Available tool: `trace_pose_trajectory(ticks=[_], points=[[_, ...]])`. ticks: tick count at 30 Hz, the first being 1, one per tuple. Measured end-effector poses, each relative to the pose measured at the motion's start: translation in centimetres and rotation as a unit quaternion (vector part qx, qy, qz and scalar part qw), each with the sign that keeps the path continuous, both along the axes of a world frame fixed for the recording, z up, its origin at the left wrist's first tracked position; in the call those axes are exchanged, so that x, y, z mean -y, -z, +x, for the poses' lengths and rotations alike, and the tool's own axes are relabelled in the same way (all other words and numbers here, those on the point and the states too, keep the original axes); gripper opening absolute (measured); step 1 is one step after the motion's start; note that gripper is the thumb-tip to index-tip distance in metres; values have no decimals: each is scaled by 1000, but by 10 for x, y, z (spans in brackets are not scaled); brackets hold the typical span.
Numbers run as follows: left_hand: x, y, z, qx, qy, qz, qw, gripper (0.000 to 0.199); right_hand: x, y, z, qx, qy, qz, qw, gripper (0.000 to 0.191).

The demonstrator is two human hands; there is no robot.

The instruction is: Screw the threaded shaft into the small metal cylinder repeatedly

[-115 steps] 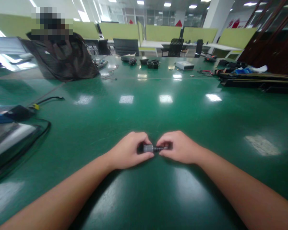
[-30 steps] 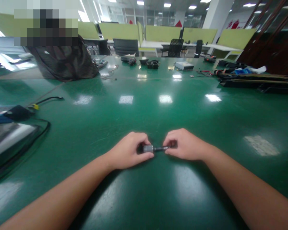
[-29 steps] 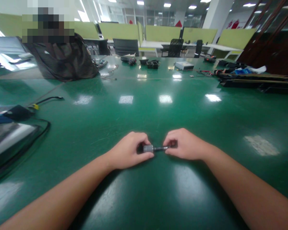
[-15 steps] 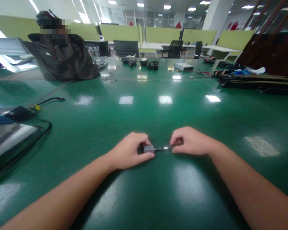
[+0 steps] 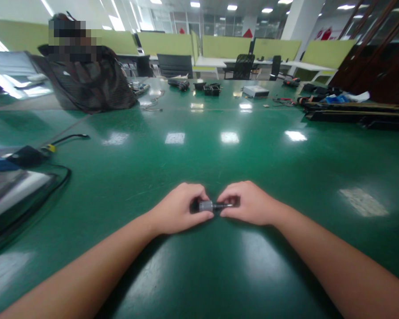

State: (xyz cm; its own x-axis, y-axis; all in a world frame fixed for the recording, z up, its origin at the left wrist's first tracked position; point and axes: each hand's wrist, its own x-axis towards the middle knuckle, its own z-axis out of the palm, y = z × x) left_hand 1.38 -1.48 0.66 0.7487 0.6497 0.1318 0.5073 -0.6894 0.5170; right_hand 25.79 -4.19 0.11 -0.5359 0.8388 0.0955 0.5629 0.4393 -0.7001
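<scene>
Both hands (image 5: 177,211) grip shafted cylinder (image 5: 205,206) amid wide tabletop (image 5: 206,161)

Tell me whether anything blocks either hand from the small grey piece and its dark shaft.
Nothing visible does: the left hand holds the grey piece, and the right hand curls around the dark shaft, though contact is unclear.

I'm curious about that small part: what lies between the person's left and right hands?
In the head view, a slender dark rod spans the gap from the gray cylinder in the left hand to the right hand.
</scene>
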Motion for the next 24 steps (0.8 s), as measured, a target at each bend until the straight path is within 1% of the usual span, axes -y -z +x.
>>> trace_pose_trajectory(ticks=[3,7,12,17,24], points=[[0,1,1,-2,-2,2,1000,22,2,3,-6,-7,0,12,1000,21],[0,1,2,-1,0,4,1000,23,2,6,-6,-15,3,21,1000,15],[-1,-1,3,7,6,6,1000,27,2,6,-5,7,-19,75,997,10],[0,-2,3,11,5,3,1000,21,2,6,-7,2,-41,114,993,9],[1,-2,3,11,2,-4,1000,19,5,6,-11,26,-16,94,995,12]])
